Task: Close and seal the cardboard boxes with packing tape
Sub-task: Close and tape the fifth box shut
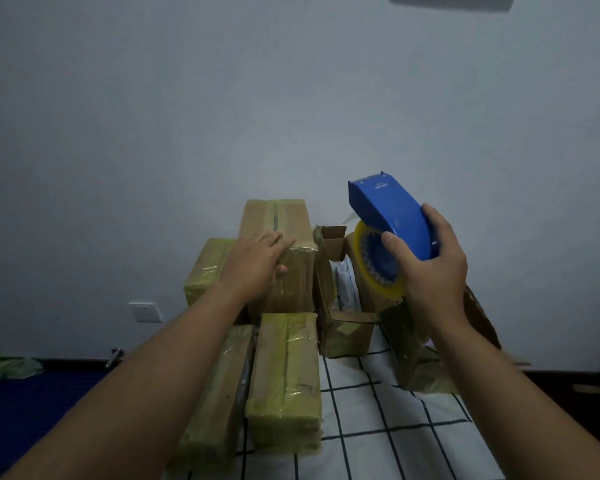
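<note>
Mid-frame, left hand (257,259) rests flat on a stiff taped box (278,237); right hand (430,261) grips the light dispenser (392,213) by its body.

The tape dispenser (392,216) is smooth, glossy blue plastic; its tape roll (378,268) is shiny, translucent yellowish film. The sealed cardboard boxes (284,379) are matt brown, crossed by glossy, wrinkled tape. The checked sheet (378,427) looks like soft matt cloth. The wall (222,98) is matt and smooth.

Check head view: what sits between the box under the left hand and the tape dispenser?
An open cardboard box with raised flaps and pale contents sits between the taped box and the blue tape dispenser.
</note>
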